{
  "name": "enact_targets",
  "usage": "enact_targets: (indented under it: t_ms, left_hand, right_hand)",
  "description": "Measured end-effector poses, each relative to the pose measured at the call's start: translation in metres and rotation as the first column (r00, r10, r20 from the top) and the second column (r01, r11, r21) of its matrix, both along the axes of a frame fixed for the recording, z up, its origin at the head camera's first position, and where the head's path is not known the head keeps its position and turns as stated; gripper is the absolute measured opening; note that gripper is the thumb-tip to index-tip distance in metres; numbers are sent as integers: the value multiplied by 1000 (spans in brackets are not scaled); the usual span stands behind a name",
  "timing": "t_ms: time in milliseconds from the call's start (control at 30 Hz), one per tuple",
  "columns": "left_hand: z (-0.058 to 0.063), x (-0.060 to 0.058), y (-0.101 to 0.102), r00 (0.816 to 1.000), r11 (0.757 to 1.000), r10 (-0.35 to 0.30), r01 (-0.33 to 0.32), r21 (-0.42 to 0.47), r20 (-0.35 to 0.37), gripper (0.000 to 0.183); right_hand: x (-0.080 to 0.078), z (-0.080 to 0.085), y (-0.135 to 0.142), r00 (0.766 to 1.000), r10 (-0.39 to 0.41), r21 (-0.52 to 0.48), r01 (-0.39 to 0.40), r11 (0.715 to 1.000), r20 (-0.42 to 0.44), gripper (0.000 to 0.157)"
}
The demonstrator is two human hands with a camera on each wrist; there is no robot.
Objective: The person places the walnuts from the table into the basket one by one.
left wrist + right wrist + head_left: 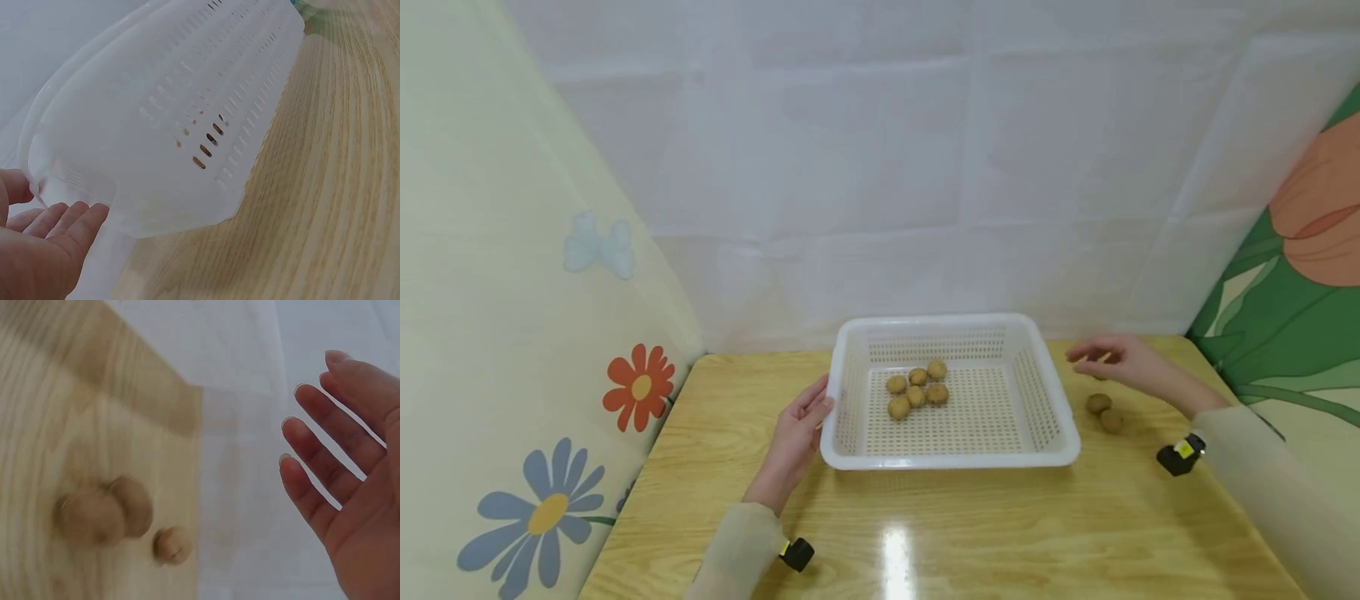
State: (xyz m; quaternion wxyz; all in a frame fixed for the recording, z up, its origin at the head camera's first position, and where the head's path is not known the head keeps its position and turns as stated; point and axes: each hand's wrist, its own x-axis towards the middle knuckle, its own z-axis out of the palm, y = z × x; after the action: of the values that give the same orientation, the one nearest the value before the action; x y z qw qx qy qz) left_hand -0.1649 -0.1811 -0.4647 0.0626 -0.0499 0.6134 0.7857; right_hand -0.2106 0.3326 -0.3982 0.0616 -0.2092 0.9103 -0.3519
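Observation:
A white plastic basket (951, 461) with slotted walls stands on the wooden table, several small potatoes (916, 397) lying left of its middle. My left hand (795, 433) holds the basket's left rim. In the left wrist view, the thumb is at the rim and the fingers (81, 228) lie against the outer wall. To the right of the basket, my empty right hand (1123, 362) hovers with its fingers loosely bent. Below it, two potatoes (1099, 403) touch each other; a third potato (173, 545), mostly hidden by the hand in the head view, lies farther back.
The wooden table (970, 533) runs up to a white cloth (850, 167) hanging behind the basket. A flowered cloth (512, 350) hangs at the left, and another with a large printed tulip (1322, 208) at the right.

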Motion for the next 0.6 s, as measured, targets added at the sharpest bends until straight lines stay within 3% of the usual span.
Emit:
enact_targets:
  t_ms: [300, 600]
  left_hand:
    - [0, -1, -2, 1000, 1000, -12, 12, -3, -2, 52]
    - [-2, -1, -1, 1000, 999, -12, 12, 29, -2, 51]
  right_hand:
    - [4, -26, 34, 996, -87, 33, 87, 996, -23, 30]
    - [-5, -61, 53, 968, -239, 27, 242, 970, -81, 35]
